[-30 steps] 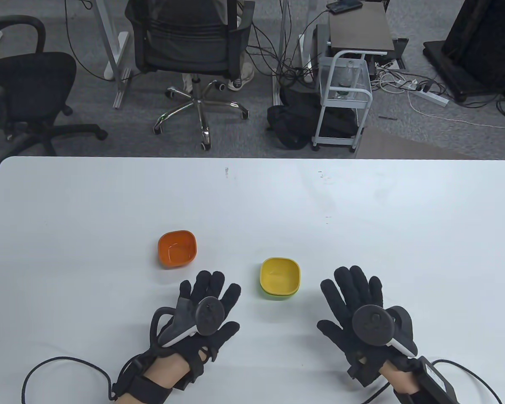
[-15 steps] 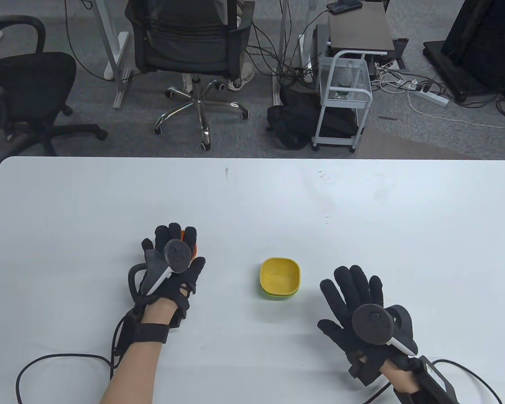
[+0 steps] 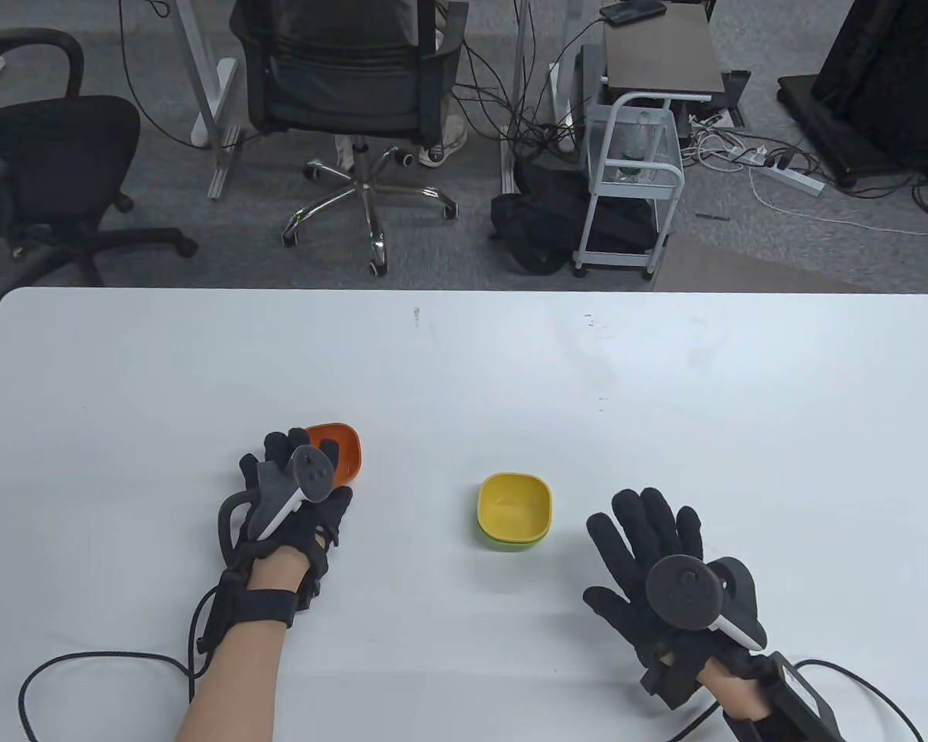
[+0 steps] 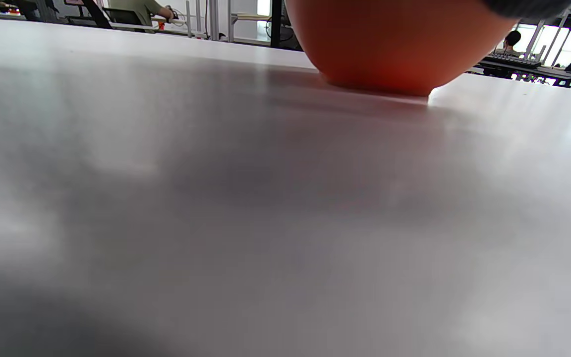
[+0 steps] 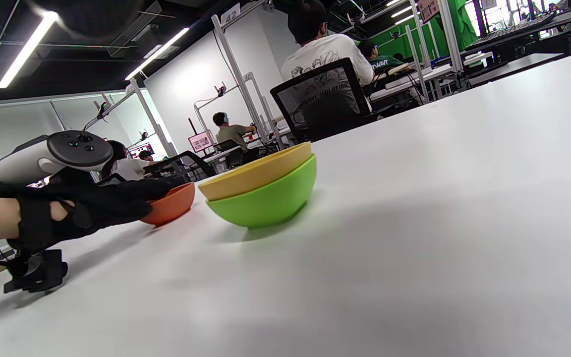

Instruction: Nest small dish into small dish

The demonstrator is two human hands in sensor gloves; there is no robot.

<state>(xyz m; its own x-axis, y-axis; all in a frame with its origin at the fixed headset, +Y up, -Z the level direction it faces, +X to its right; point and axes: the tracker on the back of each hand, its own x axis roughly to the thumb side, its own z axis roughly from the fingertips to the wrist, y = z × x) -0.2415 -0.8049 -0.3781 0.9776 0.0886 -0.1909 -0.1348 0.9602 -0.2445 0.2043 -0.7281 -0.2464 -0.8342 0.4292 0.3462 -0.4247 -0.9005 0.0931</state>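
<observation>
On the white table (image 3: 464, 363), near its front edge, a yellow dish (image 3: 513, 506) sits nested inside a green dish (image 3: 503, 542), the green rim showing only as a thin band below the yellow one. An orange dish (image 3: 340, 452) holds nothing visible and stands apart to the left of this stack. Right wrist view: the side profile reveals the green dish (image 5: 268, 198) as a full bowl carrying the yellow dish (image 5: 256, 171), a depth the table view hides; the orange dish (image 5: 171, 204) appears behind the left hand (image 5: 82, 206). Left wrist view: the orange dish (image 4: 394, 44) shows its underside, with its base on the table. Left hand (image 3: 298, 495) grips the orange dish at its near-left side, fingers curled over the rim. Right hand (image 3: 657, 564) lies flat and spread on the table, holding nothing, just right of the yellow-green stack and well apart from the orange dish.
</observation>
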